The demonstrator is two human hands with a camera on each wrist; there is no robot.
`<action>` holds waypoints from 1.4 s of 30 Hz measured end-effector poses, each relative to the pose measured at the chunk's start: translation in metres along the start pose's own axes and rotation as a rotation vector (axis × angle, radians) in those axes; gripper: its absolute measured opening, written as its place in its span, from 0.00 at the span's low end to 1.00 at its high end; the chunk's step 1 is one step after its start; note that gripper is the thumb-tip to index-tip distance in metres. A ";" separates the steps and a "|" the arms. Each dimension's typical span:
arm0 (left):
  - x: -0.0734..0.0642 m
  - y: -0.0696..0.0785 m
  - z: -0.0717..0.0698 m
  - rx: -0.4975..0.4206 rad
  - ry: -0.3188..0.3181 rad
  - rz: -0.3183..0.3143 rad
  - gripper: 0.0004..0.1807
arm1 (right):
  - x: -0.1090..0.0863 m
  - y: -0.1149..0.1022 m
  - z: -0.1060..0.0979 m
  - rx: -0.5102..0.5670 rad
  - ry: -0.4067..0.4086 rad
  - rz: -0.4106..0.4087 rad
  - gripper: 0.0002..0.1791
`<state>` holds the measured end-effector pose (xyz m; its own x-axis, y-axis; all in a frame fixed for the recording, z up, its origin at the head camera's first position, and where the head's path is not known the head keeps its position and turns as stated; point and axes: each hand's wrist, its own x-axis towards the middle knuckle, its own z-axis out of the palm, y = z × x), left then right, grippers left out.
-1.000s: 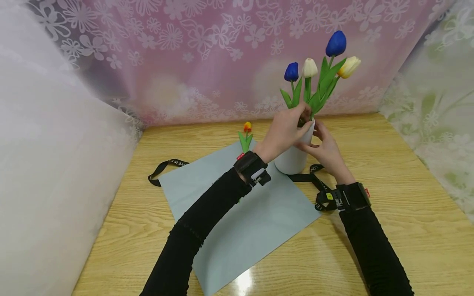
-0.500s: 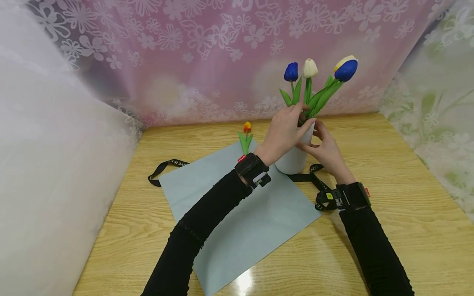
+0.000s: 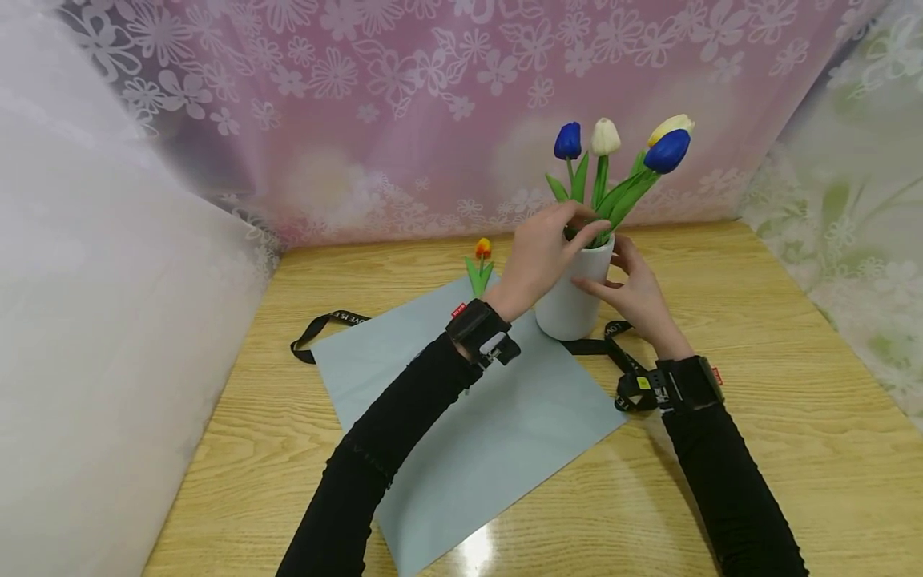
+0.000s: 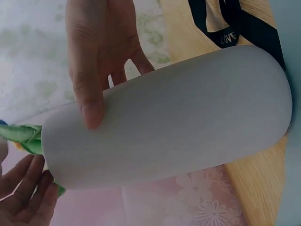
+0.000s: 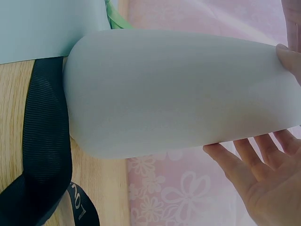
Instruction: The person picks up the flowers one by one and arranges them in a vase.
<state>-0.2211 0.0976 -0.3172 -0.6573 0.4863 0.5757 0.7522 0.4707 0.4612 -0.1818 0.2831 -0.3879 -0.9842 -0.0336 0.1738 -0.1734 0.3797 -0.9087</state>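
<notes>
A tall white vase (image 3: 570, 300) stands upright, holding two blue tulips, the larger one (image 3: 667, 151) at the right, a white tulip (image 3: 606, 138) and a yellowish-white tulip (image 3: 671, 124). My right hand (image 3: 638, 296) grips the vase's right side, thumb in front and fingers toward the back. At the mouth of the vase is my left hand (image 3: 537, 252), with its thumb and fingers loosely spread by the stems and leaves. In the left wrist view, the left hand's fingers (image 4: 23, 188) lie beside the rim and the right thumb (image 4: 91, 110) presses the vase wall.
A grey-blue paper sheet (image 3: 490, 465) lies across the wooden table (image 3: 779, 417). An orange tulip (image 3: 482, 248) lies on it, partly behind the left forearm. Black lettered ribbon (image 3: 609, 353) lies right of the vase, and its other end (image 3: 317, 332) shows at the left.
The larger blue tulip has gone down and right, now overlapping the yellowish-white one. My left hand has drawn slightly left and loosened, uncovering the rim. The right hand has stayed put.
</notes>
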 end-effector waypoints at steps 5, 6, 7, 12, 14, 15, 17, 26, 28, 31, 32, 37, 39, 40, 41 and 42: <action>-0.003 -0.005 -0.012 -0.089 0.105 0.020 0.12 | 0.001 -0.001 0.000 -0.005 0.007 -0.001 0.48; -0.004 -0.006 -0.015 -0.098 0.123 0.025 0.12 | 0.001 -0.001 0.000 -0.005 0.008 -0.001 0.48; -0.005 -0.007 -0.018 -0.106 0.138 0.025 0.11 | 0.001 -0.001 0.001 -0.005 0.008 -0.002 0.48; -0.008 -0.014 -0.031 -0.112 0.204 0.007 0.11 | 0.001 -0.001 0.001 -0.012 0.014 -0.007 0.47; -0.010 -0.017 -0.036 -0.118 0.223 -0.012 0.11 | 0.001 -0.001 0.001 -0.018 0.017 -0.009 0.47; -0.011 -0.020 -0.037 -0.123 0.233 -0.020 0.11 | 0.001 -0.001 0.001 -0.020 0.018 -0.010 0.47; -0.015 -0.024 -0.040 -0.130 0.245 -0.044 0.11 | 0.001 -0.001 0.001 -0.023 0.019 -0.010 0.47; -0.039 -0.052 -0.040 -0.069 0.201 -0.203 0.11 | 0.001 0.000 0.002 -0.024 0.008 0.001 0.47; -0.046 -0.060 -0.037 -0.051 0.168 -0.256 0.10 | 0.001 0.000 0.002 -0.023 0.005 -0.002 0.47; -0.055 -0.073 -0.030 -0.037 0.123 -0.325 0.09 | 0.001 0.000 0.002 -0.021 0.005 -0.006 0.46; -0.058 -0.077 -0.028 -0.032 0.114 -0.345 0.09 | 0.001 0.000 0.002 -0.021 0.005 -0.006 0.46; -0.072 -0.093 -0.019 -0.005 0.070 -0.431 0.09 | 0.001 -0.001 0.002 -0.026 0.009 -0.006 0.47; -0.077 -0.099 -0.015 0.015 0.041 -0.461 0.10 | 0.001 -0.001 0.002 -0.028 0.010 -0.010 0.47; -0.079 -0.101 -0.013 0.021 0.029 -0.475 0.11 | 0.001 -0.001 0.002 -0.029 0.010 -0.012 0.47; -0.082 -0.104 -0.011 0.037 0.013 -0.486 0.12 | 0.001 -0.001 0.002 -0.029 0.011 -0.014 0.46; -0.084 -0.107 -0.009 0.049 -0.001 -0.500 0.12 | 0.001 -0.001 0.002 -0.031 0.010 -0.018 0.46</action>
<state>-0.2459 0.0002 -0.4090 -0.9368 0.1932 0.2917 0.3421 0.6805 0.6480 -0.1824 0.2805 -0.3879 -0.9804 -0.0317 0.1942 -0.1901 0.4078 -0.8931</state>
